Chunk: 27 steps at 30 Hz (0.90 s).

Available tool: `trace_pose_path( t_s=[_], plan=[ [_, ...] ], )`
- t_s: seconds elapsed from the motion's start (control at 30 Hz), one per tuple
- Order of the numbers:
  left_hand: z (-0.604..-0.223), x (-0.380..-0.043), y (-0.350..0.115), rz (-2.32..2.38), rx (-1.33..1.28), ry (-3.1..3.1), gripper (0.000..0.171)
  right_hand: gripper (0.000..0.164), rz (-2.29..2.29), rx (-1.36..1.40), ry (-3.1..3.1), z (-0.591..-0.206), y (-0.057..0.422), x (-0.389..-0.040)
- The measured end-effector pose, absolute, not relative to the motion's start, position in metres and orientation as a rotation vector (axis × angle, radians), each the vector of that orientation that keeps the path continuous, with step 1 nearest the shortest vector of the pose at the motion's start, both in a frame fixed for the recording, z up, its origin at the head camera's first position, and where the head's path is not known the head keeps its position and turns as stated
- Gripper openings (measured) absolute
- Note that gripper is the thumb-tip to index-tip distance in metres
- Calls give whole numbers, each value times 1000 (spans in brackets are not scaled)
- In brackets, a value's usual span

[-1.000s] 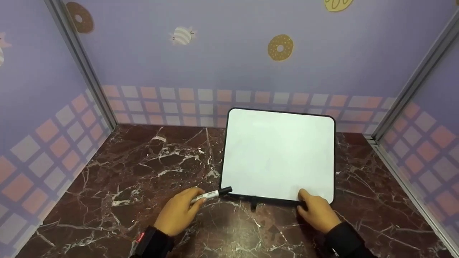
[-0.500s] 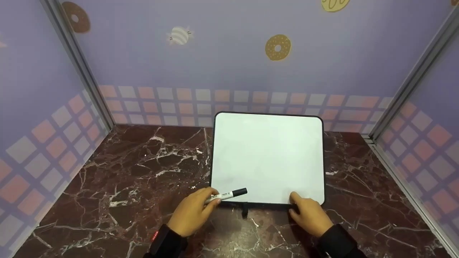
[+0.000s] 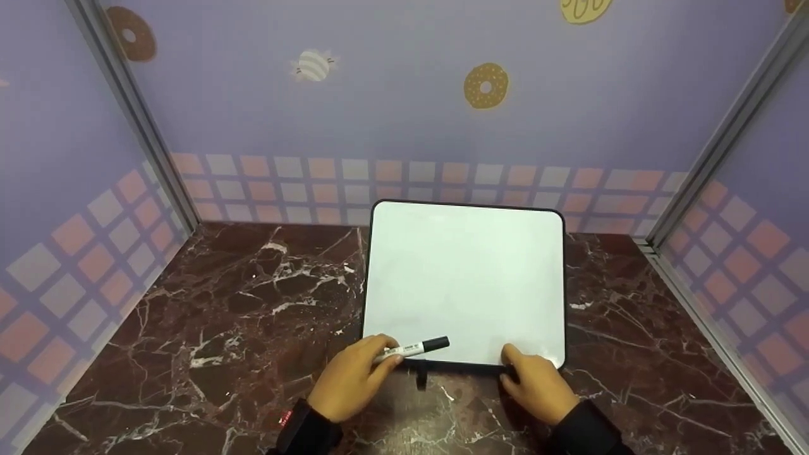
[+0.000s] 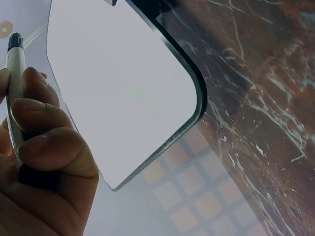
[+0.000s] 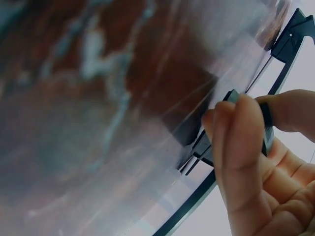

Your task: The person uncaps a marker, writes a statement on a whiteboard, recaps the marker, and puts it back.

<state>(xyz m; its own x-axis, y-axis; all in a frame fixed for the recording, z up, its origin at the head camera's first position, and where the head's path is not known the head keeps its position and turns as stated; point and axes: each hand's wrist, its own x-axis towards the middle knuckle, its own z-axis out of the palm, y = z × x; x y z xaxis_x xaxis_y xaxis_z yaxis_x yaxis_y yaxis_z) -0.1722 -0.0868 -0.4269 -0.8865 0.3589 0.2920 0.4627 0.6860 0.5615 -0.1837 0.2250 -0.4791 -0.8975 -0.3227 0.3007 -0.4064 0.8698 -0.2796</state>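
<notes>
A whiteboard (image 3: 468, 284) with a thin black frame leans back in the head view, its top edge against the wall tiles behind. My right hand (image 3: 537, 385) pinches its lower edge near the right corner, thumb on the white face. In the right wrist view, the fingers (image 5: 243, 142) of that hand curl behind the edge at a black clip-like part (image 5: 203, 148). My left hand (image 3: 354, 379) holds a white marker (image 3: 411, 349) with a black cap, pointing right across the board's lower left. The left wrist view shows fingers wrapped round the marker's (image 4: 16, 64) barrel.
A second black clip-like part (image 3: 421, 378) juts below the board's lower edge. The dark red marbled tabletop (image 3: 253, 354) spreads out on both sides. Purple patterned walls (image 3: 392, 114) with metal corner posts (image 3: 714, 139) enclose the back and sides.
The whiteboard and my right hand have shifted left and slightly nearer. My left hand has moved right with the marker, which now overlaps the board's lower left.
</notes>
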Motion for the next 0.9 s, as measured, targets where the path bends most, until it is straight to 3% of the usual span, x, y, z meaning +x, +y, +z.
trace_pose_path(
  t_s=[0.9],
  plan=[
    [-431, -171, -77, -1001, -696, -2712, 19, 25, 524, 616, -2804, -479, 223, -175]
  ],
)
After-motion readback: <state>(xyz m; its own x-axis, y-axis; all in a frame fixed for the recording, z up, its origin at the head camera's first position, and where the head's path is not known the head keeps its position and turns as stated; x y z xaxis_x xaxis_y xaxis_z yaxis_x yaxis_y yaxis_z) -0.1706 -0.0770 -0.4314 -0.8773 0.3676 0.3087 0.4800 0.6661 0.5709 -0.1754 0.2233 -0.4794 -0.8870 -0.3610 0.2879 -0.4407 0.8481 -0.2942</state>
